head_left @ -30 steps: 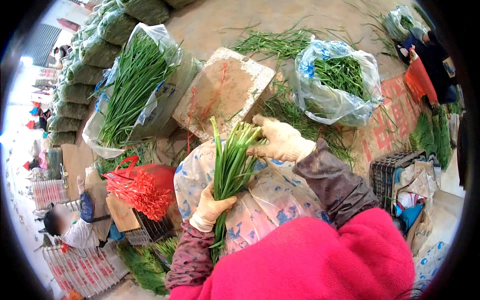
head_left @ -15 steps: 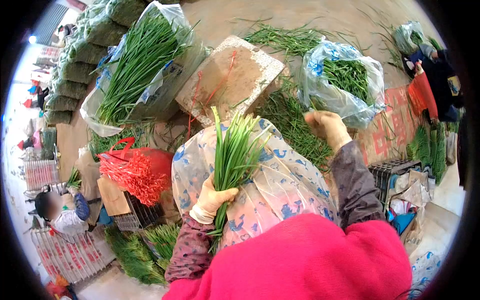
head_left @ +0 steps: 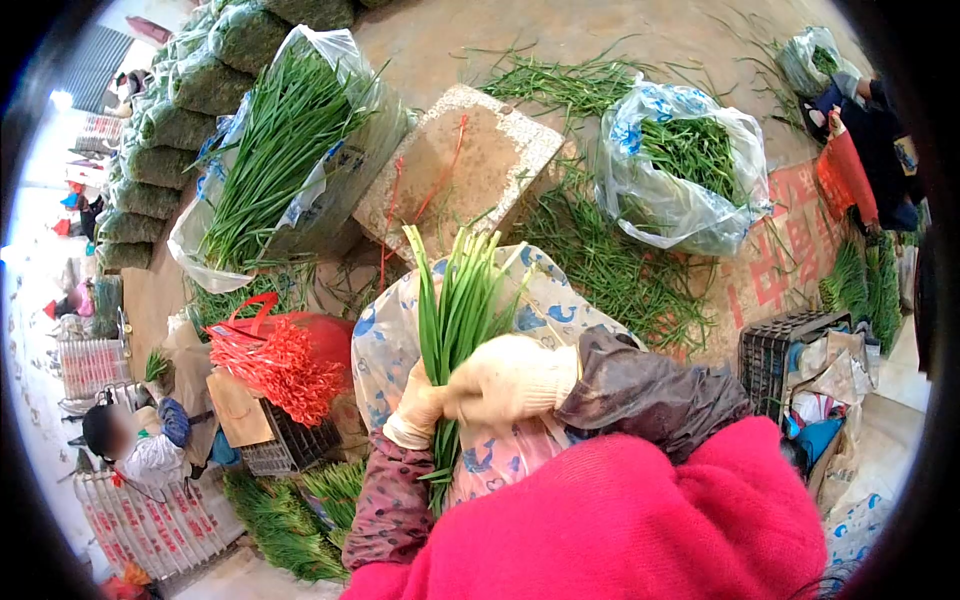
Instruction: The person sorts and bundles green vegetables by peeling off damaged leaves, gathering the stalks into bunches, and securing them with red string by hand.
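My left hand (head_left: 418,405), in a pale glove, is wrapped round a bunch of garlic chives (head_left: 458,315), its pale stem ends pointing away from me. Across the bunch lies my right hand (head_left: 515,378), also gloved, with curled fingers closed against the stalks beside the left hand; its fingertips are partly hidden. Beneath both hands, a plastic apron (head_left: 590,318) with blue whale prints covers my lap. Just ahead stands a dirt-covered block (head_left: 480,150) with red ties (head_left: 442,180) lying over it.
An open bag of long chives (head_left: 285,150) stands ahead left, and a bag of green trimmings (head_left: 690,160) ahead right. Red ties (head_left: 275,365) fill a red bag at left. Loose leaves litter the floor. A black crate (head_left: 790,345) is at right. Other people (head_left: 150,440) sit at both sides.
My right hand has come back from beside the trimmings bag, moving left and toward me, and now rests closed on the bunch. My left hand still holds the garlic chives.
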Tool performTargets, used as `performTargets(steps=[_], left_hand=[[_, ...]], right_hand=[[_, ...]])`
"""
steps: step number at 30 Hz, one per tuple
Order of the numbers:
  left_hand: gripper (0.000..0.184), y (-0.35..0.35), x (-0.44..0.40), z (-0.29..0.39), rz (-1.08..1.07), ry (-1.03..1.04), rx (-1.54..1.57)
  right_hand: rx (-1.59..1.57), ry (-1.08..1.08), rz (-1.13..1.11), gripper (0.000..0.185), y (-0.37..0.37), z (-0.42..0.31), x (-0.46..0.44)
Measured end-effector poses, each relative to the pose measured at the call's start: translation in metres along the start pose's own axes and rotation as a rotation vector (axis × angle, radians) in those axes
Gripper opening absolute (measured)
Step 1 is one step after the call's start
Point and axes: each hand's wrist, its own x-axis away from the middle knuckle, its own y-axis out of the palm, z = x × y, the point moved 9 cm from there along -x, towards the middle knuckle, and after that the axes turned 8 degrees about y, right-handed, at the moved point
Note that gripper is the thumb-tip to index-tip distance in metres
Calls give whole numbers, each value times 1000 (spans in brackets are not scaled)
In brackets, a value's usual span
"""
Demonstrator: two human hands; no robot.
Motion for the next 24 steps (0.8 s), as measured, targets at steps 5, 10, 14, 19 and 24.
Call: performTargets(steps=[5,10,14,19,24], left_hand=[[61,23,1,3,-93,-47,191],[48,18,-7,-18,-31,-198,255],[47,8,-8,-18,-81,-211,235],[54,1,5,-16,-101,-224,411],[66,15,12,-7,-184,-253,410]], right_hand=[[-284,-19,-519,28,25,-15,23],[-791,-246,-928,27,37,-63,53],[-796,-8,-460,22,-50,-18,79],[-624,437,378,18,-134,127,100],[-664,214,346,63,-120,142,59]])
